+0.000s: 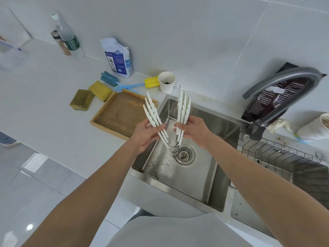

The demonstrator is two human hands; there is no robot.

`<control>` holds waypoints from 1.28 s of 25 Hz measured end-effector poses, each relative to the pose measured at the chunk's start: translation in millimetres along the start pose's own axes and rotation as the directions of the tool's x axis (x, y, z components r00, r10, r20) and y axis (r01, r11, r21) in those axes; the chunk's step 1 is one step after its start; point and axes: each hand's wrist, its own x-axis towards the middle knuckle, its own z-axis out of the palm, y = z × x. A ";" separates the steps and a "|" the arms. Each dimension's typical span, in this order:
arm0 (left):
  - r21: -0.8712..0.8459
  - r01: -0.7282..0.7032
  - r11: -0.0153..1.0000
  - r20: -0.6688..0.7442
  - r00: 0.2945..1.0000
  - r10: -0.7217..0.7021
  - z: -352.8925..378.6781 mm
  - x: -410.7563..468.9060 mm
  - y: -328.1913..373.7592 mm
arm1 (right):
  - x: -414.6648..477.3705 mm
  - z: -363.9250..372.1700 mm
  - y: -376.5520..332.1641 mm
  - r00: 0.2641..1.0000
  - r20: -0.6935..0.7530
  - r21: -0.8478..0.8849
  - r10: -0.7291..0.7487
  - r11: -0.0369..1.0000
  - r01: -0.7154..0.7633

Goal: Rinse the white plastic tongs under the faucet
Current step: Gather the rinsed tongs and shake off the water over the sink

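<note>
Several white plastic tongs (pixel 182 109), stacked together, spread in a V above the steel sink (pixel 210 184). Their wavy tips point up and away from me and their metal hinge ends hang just above the drain (pixel 185 155). My left hand (pixel 145 135) grips the left arms of the tongs. My right hand (pixel 193 130) grips the right arms. The grey faucet (pixel 284 81) arches at the right, its spout well to the right of the tongs. No water shows running from it.
A wooden tray (pixel 106 120) lies left of the sink, with sponges (pixel 90 97), bottle brushes (pixel 135 84), a paper cup (pixel 166 82) and a detergent bag (pixel 118 57) behind it. A wire dish rack (pixel 277 155) sits right of the sink. Dirt specks dot the sink floor.
</note>
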 end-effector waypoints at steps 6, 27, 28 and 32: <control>-0.036 0.021 0.999 0.009 1.000 -0.021 -65.1 35.5 40.5 | 55.8 61.4 -17.9 0.999 -0.025 -0.057 0.037 0.998 -0.038; 0.050 0.300 0.952 -0.217 0.934 -0.283 -181.1 118.3 63.7 | 170.0 181.7 -8.6 0.940 -0.048 -0.351 0.337 0.876 -0.332; 0.094 0.320 0.943 -0.234 0.928 -0.291 -180.1 119.2 62.8 | 170.7 182.7 -7.0 0.940 -0.059 -0.399 0.336 0.856 -0.330; 0.243 0.338 0.909 -0.272 0.923 -0.271 -175.9 125.2 64.0 | 175.7 185.2 -8.2 0.936 -0.093 -0.534 0.340 0.776 -0.335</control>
